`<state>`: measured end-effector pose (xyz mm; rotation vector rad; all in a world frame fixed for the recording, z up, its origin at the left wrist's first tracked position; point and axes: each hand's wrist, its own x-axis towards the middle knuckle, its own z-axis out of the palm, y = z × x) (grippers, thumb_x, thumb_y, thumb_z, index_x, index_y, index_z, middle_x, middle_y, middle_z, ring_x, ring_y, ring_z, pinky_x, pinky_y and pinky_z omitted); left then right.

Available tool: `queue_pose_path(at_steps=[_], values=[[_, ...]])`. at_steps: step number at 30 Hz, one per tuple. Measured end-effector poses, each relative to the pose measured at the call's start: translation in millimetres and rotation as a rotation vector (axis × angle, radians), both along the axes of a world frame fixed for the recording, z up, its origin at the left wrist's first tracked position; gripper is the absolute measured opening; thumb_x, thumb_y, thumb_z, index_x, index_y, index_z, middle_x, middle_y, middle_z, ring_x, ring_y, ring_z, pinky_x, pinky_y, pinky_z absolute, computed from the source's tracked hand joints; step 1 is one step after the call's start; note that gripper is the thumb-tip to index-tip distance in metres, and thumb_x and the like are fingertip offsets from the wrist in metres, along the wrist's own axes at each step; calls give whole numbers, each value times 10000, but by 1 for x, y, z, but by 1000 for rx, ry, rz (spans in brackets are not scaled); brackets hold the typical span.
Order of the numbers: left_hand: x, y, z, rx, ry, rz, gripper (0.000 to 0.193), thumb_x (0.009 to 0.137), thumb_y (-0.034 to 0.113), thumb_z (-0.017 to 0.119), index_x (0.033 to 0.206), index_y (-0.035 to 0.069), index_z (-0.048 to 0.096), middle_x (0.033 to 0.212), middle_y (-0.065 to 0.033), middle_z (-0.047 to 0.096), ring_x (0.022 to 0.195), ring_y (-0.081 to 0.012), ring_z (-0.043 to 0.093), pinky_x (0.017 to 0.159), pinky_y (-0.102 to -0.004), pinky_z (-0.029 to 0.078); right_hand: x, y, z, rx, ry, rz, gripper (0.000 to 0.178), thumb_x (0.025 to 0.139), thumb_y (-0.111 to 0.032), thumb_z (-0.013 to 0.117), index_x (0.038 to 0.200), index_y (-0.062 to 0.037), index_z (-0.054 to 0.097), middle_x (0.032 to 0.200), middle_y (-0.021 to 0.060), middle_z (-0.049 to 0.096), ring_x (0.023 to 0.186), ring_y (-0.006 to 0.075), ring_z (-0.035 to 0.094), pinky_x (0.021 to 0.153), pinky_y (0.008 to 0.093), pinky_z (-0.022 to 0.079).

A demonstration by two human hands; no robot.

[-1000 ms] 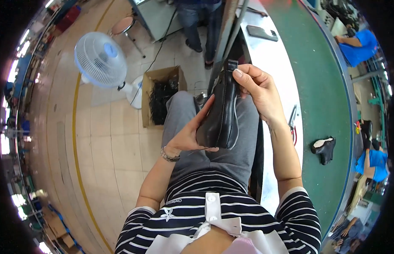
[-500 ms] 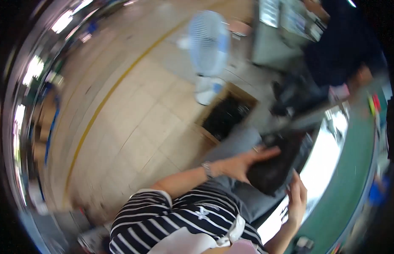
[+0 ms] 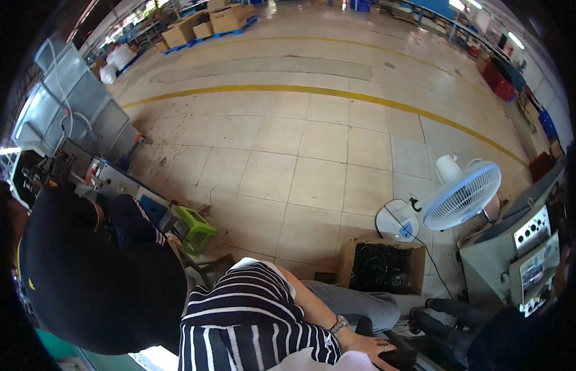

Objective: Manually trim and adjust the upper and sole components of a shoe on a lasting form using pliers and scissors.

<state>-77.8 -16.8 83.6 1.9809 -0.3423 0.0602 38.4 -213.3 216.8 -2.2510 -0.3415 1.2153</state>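
My left hand (image 3: 369, 348), with a metal watch (image 3: 339, 323) at the wrist, is at the lower edge. Its fingers lie over a black object (image 3: 404, 358), whose kind I cannot make out and which the picture's edge partly cuts off. The hand looks closed on it. My right hand is out of view. Just beyond my grey-clad leg, a cardboard box (image 3: 416, 272) on the floor holds a heap of shiny black pieces (image 3: 381, 267).
A white and blue fan (image 3: 462, 195) stands behind the box, its cord trailing on the floor. One person in dark clothing (image 3: 102, 284) is close at left, another (image 3: 511, 337) at lower right. A green stool (image 3: 194, 230) and a grey machine (image 3: 498, 256) flank the tiled floor.
My view has swung left, away from the white and green worktop. The left hand and black object now sit at the lower edge; the right hand has left view.
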Motion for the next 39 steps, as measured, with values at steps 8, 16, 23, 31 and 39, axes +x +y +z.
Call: queue_pose_path(at_steps=[8,16,23,31,39], values=[[42,14,0,-681,9,-74,1361,604,648,812,1513,-10,42,1526,-291,203,1407,-413,242,1125,-488,263,42,17,-37,35,-60,258,512,937,-249,638,1286,77,451,1209,191,549,1091,246,500,943,321,393],[44,8,-12,-543,302,162,1135,575,548,850,1407,11,295,1275,-282,508,1179,-391,528,976,-439,438,0,-39,-37,-118,-75,119,391,929,-206,653,1203,48,538,1053,160,651,940,213,567,845,300,449],[63,11,-18,-507,324,157,1015,547,607,840,1219,-42,446,1151,-255,599,1079,-399,589,913,-430,473,-21,14,-12,-49,-353,-71,253,804,-124,679,998,30,632,713,200,669,652,276,692,582,369,511],[82,32,-7,-867,435,-85,791,647,306,892,1249,-19,495,1156,-119,625,1064,-222,602,951,-345,478,-37,44,16,6,-321,-170,410,840,-282,734,1043,52,611,803,166,701,734,209,707,677,334,544],[60,9,-56,-1321,800,-484,787,764,404,767,1340,-23,442,1140,-147,597,1026,-225,620,904,-341,528,-101,6,-23,497,-509,-108,892,693,-303,841,1448,-99,412,1359,185,514,1195,314,561,947,417,505]])
